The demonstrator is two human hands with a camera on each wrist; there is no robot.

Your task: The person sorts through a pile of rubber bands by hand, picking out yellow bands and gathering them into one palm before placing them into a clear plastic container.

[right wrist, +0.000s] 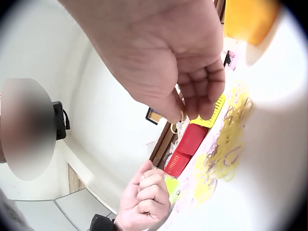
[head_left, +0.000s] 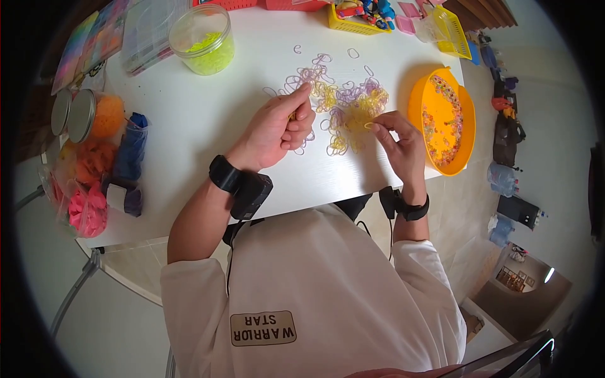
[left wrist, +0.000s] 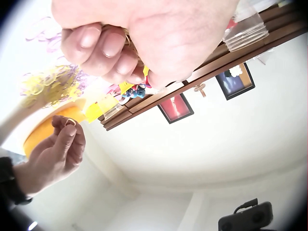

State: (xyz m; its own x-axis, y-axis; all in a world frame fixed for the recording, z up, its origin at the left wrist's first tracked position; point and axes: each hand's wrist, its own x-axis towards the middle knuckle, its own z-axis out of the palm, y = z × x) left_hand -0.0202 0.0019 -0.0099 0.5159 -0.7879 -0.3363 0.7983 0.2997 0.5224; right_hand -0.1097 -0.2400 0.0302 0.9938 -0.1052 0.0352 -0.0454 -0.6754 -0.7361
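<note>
Loose purple and yellow rubber bands (head_left: 350, 120) lie spread over the white table in front of me. My left hand (head_left: 280, 123) is held at the left side of this pile, its fingers curled in toward the palm around yellow rubber bands; a bit of yellow (head_left: 292, 116) shows by the thumb, and the rest is hidden in the fist. At the pile's right side, my right hand (head_left: 400, 142) pinches one yellow rubber band (right wrist: 174, 128) between thumb and index finger. The left wrist view also shows that band as a small loop at the fingertips.
An orange tray (head_left: 465, 126) with colourful beads stands right of the pile. Behind on the left is a clear jar (head_left: 201, 41) of lime-green bands. Tubs and bags of orange, pink and blue items line the left edge. A yellow basket (head_left: 359, 25) stands at the back.
</note>
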